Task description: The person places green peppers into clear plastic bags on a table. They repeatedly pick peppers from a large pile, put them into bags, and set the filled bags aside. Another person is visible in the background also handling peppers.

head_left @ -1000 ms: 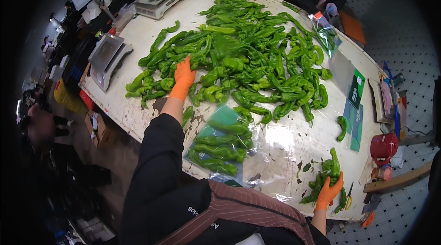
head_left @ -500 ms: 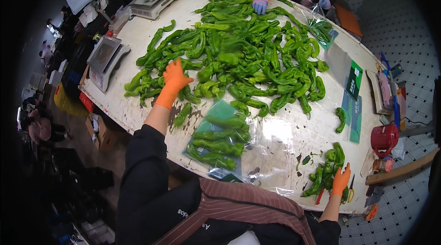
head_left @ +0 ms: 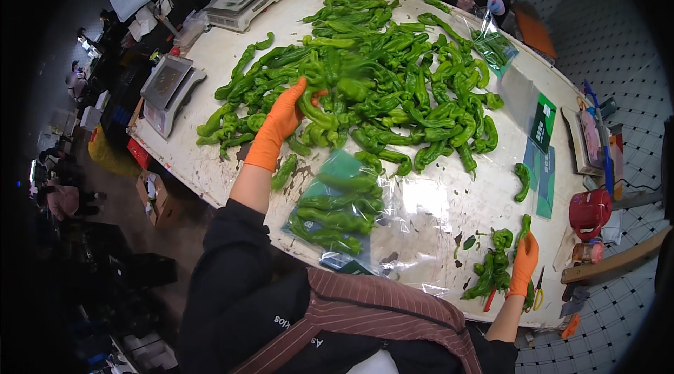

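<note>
Now left hand grips a pepper in the pile; right hand clasps small peppers.

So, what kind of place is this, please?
Probably a produce packing area. A large heap of green peppers covers a worn white table, clear bags are partly filled with peppers, and weighing scales stand at the table's edge.
</note>
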Demonstrator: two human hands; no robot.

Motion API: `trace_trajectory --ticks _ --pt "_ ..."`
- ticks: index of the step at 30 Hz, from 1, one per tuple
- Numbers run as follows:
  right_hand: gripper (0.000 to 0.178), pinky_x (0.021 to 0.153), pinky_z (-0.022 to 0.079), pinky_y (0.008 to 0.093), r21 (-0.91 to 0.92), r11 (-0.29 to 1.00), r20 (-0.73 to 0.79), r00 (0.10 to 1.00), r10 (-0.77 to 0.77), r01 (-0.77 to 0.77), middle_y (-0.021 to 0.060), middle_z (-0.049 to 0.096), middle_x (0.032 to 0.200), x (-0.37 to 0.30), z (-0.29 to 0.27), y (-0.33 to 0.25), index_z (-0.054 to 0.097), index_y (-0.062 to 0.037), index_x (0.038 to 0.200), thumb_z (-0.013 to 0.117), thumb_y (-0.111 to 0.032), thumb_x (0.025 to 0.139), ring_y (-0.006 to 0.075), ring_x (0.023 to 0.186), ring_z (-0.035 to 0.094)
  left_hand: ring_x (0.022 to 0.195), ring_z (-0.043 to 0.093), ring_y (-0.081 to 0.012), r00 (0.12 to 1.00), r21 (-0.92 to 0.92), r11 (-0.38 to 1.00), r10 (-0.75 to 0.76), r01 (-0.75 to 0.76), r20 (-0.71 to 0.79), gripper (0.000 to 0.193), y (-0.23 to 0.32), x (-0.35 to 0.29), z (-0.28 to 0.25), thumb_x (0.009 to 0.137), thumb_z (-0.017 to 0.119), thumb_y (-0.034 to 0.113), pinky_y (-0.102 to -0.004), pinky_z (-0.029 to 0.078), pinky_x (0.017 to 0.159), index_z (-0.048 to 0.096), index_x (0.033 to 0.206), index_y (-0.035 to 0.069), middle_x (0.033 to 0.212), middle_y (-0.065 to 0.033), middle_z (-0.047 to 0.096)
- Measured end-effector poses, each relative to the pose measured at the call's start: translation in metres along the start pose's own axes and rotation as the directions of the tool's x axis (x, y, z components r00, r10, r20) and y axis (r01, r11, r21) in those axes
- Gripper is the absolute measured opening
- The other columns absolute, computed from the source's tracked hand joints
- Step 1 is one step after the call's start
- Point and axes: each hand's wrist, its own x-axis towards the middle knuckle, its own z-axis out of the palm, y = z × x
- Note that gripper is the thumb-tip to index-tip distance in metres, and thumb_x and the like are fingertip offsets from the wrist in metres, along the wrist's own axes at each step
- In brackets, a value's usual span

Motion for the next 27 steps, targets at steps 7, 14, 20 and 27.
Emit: trace_trajectory --ticks 7,14,20,27 --pt "0.055 0.089 0.048 0.0299 0.455 0.883 0.355 0.886 -0.299 0.116 0.0092 0.058 0.126 -0.011 0.102 -0.192 0.051 -0.0118 0.137 0.066 -0.006 0.085 0.0149 0.101 0.059 0.057 0.059 -0.018 0.834 -0.065 0.921 -0.316 0.384 0.452 0.069 -0.009 -0.062 0.056 0.097 0.039 0.056 -0.0292 0.052 0.055 0.05 0.128 -0.004 0.099 -0.0188 0.068" --pt "0.063 0.091 0.047 0.0308 0.672 0.726 0.707 0.42 -0.569 -0.148 0.0032 0.056 0.125 -0.053 0.127 -0.29 0.05 -0.0113 0.136 0.075 -0.005 0.078 0.0145 0.108 0.057 0.051 0.059 -0.0153 0.661 0.37 0.778 -0.628 0.508 0.412 0.055 -0.029 -0.131 0.14 0.095 0.048 0.052 -0.0277 0.05 0.048 0.062 0.11 0.001 0.082 -0.0162 0.07" --pt "0.04 0.08 0.052 0.0279 0.68 0.674 0.616 0.725 -0.309 -0.29 0.0078 0.06 0.109 -0.048 0.088 -0.21 0.056 -0.0029 0.115 0.07 0.003 0.078 0.0159 0.094 0.061 0.084 0.059 -0.0181 0.999 0.467 0.884 0.029 -0.038 0.028 0.048 -0.05 -0.161 0.143 0.091 0.063 0.037 -0.0309 0.049 0.078 0.055 0.121 0.0 0.102 -0.0086 0.062" --pt "0.03 0.069 0.049 0.0218 0.268 0.916 0.768 0.64 -0.016 -0.299 0.0025 0.066 0.09 -0.077 0.057 -0.139 0.064 -0.005 0.105 0.076 -0.006 0.077 0.0092 0.079 0.061 0.08 0.059 -0.0317 0.942 0.966 0.005 0.222 -0.26 0.253 0.059 -0.16 -0.248 0.165 0.083 0.066 0.018 -0.04 0.049 0.072 0.04 0.135 0.006 0.101 -0.0138 0.055"
